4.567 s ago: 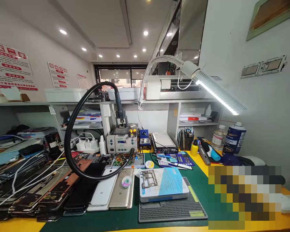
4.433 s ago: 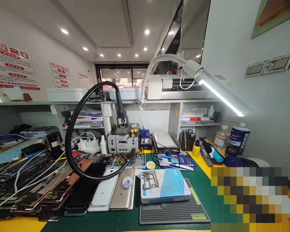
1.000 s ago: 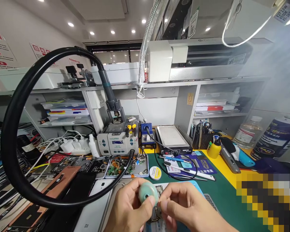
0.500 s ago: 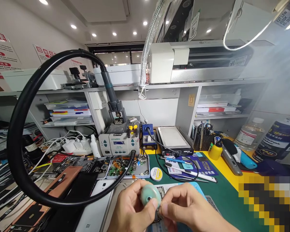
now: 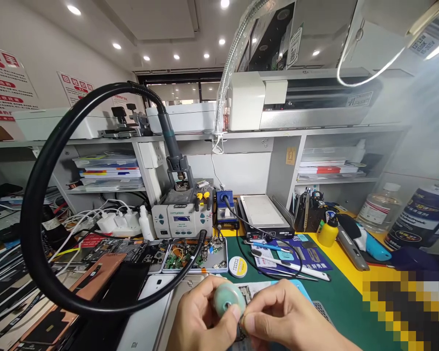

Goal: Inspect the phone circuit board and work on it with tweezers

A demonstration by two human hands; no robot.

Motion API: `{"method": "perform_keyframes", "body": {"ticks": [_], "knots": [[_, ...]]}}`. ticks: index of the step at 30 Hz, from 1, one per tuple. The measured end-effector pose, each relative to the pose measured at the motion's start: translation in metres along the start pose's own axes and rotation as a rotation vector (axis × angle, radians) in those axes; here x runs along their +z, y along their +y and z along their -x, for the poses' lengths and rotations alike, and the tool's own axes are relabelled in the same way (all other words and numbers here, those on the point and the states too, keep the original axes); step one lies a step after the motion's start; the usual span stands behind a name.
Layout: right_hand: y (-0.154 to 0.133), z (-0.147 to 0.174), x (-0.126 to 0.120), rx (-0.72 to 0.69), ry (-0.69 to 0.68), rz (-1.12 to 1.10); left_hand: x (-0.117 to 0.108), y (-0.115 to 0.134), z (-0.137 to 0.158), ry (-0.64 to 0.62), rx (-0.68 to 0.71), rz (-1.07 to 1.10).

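A pale green round spool [image 5: 228,296] with a hole in its middle sits in my left hand [image 5: 201,317], thumb over its front and fingers behind. Right beside the spool's edge, my right hand [image 5: 281,312] is closed in a pinch of thumb and forefinger. Whatever lies between those fingertips is too small to make out. Under both hands a circuit board [image 5: 246,292] shows in part, on a light blue holder or mat [image 5: 300,288]. My fingers hide most of the board.
A thick black hose [image 5: 32,219] loops from the hot-air station [image 5: 183,222] across the left side. Phones [image 5: 146,312] and parts lie left. Behind my hands are a parts tray [image 5: 219,265], a round tin [image 5: 237,267] and a white brush [image 5: 292,265]. A yellow bottle [image 5: 328,234] stands right.
The whole view has shifted slightly, with the scene now a little lower and to the right. Both hands keep nearly the same pose around the spool.
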State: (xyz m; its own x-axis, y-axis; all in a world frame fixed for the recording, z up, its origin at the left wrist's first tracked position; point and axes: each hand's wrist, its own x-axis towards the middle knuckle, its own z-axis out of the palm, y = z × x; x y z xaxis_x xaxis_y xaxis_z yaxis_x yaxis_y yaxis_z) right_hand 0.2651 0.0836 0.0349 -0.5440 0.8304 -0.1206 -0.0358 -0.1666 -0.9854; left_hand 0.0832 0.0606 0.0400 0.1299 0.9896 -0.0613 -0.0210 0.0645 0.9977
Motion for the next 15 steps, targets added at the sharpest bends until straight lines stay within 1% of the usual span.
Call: {"method": "perform_keyframes", "body": {"ticks": [7,11,15], "knots": [[-0.0004,0.0015,-0.0020,0.045,-0.012,-0.031,0.0022,-0.0019,0.0005,-0.015,-0.014,-0.008],[-0.0023,0.0031,-0.0041,0.058,-0.043,-0.071,-0.0008,-0.0033,-0.0013,-0.025,0.012,0.005],[-0.0025,0.0006,-0.0037,0.062,-0.036,-0.117,-0.0018,-0.0038,-0.0021,-0.018,0.027,-0.003]]}}
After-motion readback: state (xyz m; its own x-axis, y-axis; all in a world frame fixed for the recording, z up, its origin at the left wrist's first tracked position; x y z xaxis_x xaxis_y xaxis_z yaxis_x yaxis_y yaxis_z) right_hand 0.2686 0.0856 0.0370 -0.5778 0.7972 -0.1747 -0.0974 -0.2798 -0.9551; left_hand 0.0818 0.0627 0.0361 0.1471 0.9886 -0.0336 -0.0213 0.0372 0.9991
